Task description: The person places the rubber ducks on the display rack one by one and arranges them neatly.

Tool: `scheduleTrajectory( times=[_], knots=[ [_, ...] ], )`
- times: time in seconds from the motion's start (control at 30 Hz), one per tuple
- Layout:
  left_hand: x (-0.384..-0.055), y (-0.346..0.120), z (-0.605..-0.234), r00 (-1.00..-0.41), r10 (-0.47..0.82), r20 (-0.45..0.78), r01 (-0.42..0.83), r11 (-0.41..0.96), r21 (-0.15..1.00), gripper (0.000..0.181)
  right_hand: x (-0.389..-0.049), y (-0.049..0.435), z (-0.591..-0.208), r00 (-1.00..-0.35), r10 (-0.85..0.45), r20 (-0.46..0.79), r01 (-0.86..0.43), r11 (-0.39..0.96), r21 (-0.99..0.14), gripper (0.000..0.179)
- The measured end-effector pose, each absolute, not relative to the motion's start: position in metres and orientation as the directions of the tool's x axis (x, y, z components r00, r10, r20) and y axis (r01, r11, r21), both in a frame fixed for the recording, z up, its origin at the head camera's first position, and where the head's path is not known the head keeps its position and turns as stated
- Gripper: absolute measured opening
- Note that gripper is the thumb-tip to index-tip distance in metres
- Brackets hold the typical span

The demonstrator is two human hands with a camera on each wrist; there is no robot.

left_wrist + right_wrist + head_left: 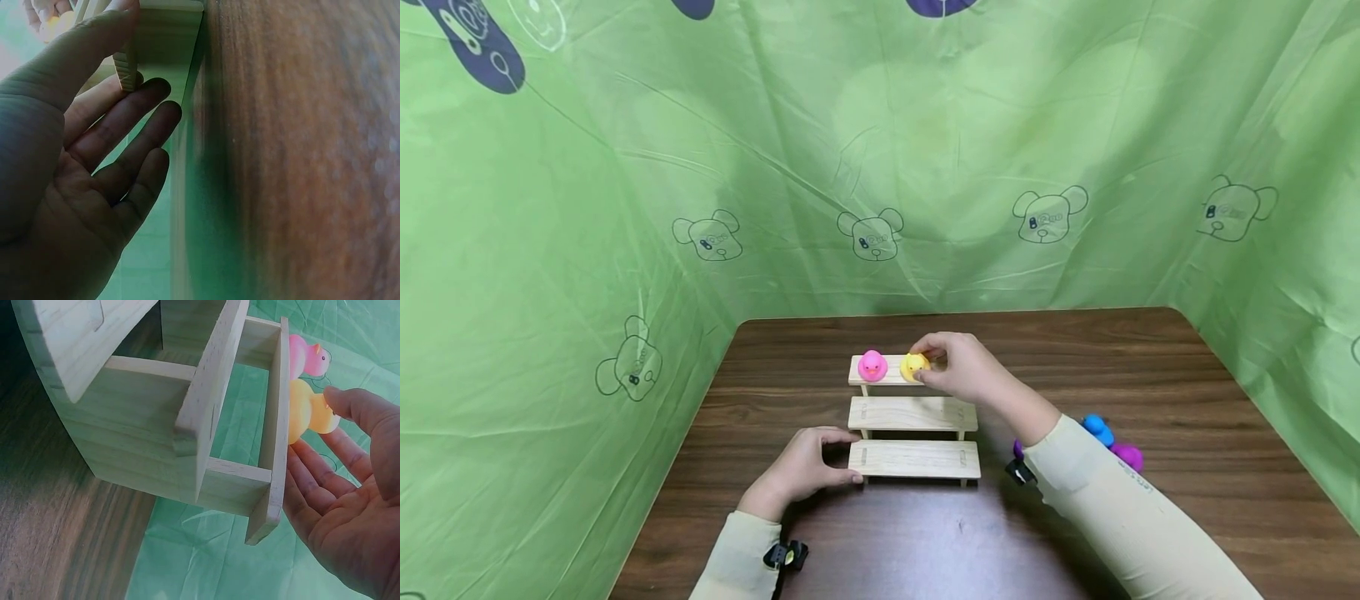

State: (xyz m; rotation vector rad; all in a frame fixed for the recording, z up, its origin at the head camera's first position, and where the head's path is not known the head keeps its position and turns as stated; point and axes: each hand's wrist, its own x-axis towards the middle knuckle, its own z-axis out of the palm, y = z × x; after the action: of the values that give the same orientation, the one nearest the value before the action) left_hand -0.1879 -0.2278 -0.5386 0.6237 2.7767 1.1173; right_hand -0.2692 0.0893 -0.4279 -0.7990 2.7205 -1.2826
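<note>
A small wooden three-step stand (914,413) sits on the table. On its top step stands a pink rubber duck (872,366) at the left, with a yellow rubber duck (912,365) beside it. My right hand (964,367) pinches the yellow duck's head between thumb and finger; the right wrist view shows the yellow duck (302,414) at the step's surface. At the stand's lower left, my left hand (805,463) holds the end of the lowest step, thumb at the front edge and index finger at the back. Its other fingers (147,128) are spread loosely.
Right of the stand, partly behind the right sleeve, lie a blue rubber duck (1097,429) and a magenta one (1127,455). A bit of a purple thing (1018,450) shows by the right wrist. Green printed cloth (880,167) surrounds the brown wooden table (1150,358).
</note>
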Motion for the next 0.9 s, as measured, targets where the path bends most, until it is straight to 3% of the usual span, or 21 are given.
scheduleTrajectory(
  times=[0.3, 0.53, 0.9],
  knots=[
    [-0.188, -0.227, -0.539, -0.906, 0.413, 0.089, 0.361, 0.646, 0.672, 0.051, -0.269, 0.091, -0.432, -0.863, -0.46, 0.211, -0.451, 0.508, -0.734, 0.03],
    [-0.188, -0.226, -0.539, -0.905, 0.415, 0.094, 0.366, 0.647, 0.669, 0.051, -0.265, 0.098, -0.43, -0.868, -0.435, 0.239, -0.459, 0.518, -0.722, 0.041],
    [-0.188, -0.226, -0.538, -0.913, 0.403, 0.071, 0.342, 0.657, 0.672, 0.052, -0.258, 0.124, -0.425, -0.899, -0.353, 0.26, -0.423, 0.539, -0.728, 0.034]
  ],
)
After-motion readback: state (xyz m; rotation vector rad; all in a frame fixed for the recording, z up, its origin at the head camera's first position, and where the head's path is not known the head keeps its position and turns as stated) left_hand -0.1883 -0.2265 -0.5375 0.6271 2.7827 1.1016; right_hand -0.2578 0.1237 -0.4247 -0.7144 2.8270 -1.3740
